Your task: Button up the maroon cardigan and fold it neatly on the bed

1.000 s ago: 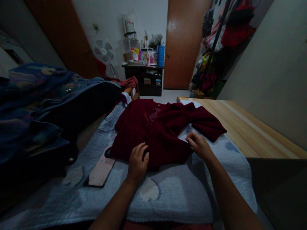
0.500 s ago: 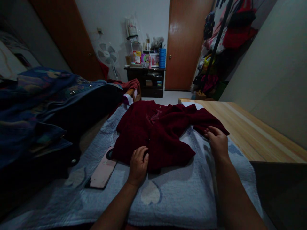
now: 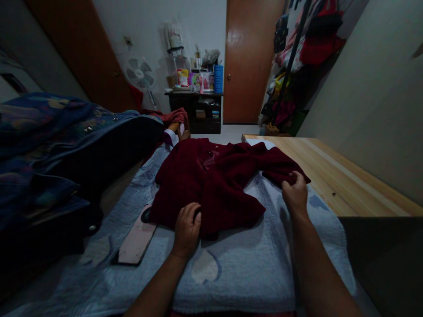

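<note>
A dark red buttoned garment (image 3: 211, 180) lies spread on a pale blue quilted blanket (image 3: 238, 259). My left hand (image 3: 187, 229) rests on the garment's near hem, its fingers curled over the cloth. My right hand (image 3: 295, 193) is closed on the end of the garment's right sleeve (image 3: 280, 169), thumb and fingers pinching the cuff.
A pink flat board (image 3: 137, 240) pokes out from under the garment at the left. A heap of dark blue clothes (image 3: 59, 149) fills the left side. A bare wooden surface (image 3: 343, 176) runs along the right. Beyond are a dark shelf unit (image 3: 194, 110), a fan (image 3: 140, 75), a door (image 3: 247, 61) and hanging clothes (image 3: 304, 48).
My right hand left the garment's near hem, moved right to the sleeve end and closed on the cuff. My left hand stayed on the hem.
</note>
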### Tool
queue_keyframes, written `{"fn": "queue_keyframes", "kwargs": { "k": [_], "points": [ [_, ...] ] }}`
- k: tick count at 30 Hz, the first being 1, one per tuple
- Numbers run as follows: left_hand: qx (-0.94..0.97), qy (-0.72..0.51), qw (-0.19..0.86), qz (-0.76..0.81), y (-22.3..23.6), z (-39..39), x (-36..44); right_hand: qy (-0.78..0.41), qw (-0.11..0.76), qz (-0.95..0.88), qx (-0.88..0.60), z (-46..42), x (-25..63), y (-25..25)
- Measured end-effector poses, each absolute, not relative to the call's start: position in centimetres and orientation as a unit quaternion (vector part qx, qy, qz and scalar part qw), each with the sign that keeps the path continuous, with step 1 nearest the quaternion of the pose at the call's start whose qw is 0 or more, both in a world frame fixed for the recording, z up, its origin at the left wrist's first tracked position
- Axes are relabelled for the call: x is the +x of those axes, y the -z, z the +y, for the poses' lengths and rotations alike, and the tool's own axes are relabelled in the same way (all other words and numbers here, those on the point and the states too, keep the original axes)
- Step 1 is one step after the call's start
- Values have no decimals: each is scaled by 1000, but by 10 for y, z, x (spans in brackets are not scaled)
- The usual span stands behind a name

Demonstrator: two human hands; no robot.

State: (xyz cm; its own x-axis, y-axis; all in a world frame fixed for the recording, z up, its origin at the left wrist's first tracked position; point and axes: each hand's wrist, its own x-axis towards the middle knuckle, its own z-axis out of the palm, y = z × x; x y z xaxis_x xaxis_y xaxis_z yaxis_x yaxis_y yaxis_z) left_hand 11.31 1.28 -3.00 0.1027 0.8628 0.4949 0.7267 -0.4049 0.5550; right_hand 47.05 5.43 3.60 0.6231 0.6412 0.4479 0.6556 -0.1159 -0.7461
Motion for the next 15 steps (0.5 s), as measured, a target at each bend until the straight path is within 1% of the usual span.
{"fn": "queue_keyframes", "kwargs": {
  "k": [2,3,5,7,9,12,15],
  "points": [
    [748,-392,91,528,30,12,112,-48,534,-484,-691,53,450,-43],
    [756,-388,93,519,30,11,111,-80,534,-518,-663,52,438,-48],
    [774,-377,94,501,30,11,109,-129,505,-599,-607,48,413,-58],
    [786,-362,87,494,30,10,109,-174,435,-683,-561,43,388,-65],
    [799,-335,78,493,29,9,109,-196,341,-753,-527,40,367,-67],
    [830,-267,58,486,26,5,109,-165,235,-791,-540,41,347,-58],
    [837,-209,29,505,20,0,107,-134,160,-779,-592,48,342,-45]
  ]
}}
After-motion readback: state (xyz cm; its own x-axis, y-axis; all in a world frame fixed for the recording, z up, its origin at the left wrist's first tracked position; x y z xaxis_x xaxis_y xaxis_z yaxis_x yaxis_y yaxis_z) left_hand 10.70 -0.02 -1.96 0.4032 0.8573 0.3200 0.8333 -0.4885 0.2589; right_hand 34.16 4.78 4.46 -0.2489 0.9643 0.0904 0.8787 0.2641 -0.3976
